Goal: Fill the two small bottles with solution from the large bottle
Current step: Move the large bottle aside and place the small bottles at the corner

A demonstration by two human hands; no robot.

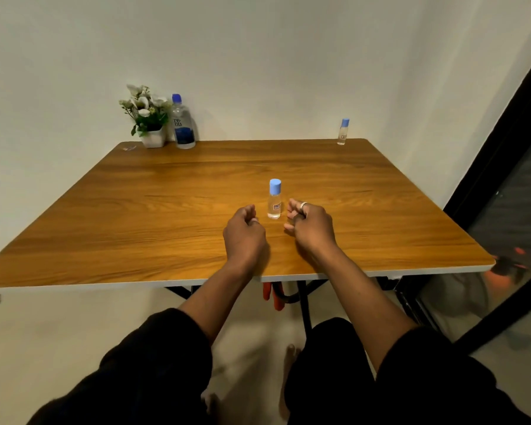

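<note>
Small bottle (274, 199) on table (135, 210) centre between both hands, large bottle (183, 122) far left beside plant (146, 118), second small bottle (343, 132) far right

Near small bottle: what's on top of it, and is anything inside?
A blue cap sits on the near small bottle, which stands upright between the left hand and right hand. Its body is clear; the liquid level cannot be told.

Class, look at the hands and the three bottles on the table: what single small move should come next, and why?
Probably close one hand, say the right hand, around the near small bottle to uncap it. Both hands, left hand included, flank it empty, its blue cap is on, and the large bottle stands far off by the flower pot.
</note>
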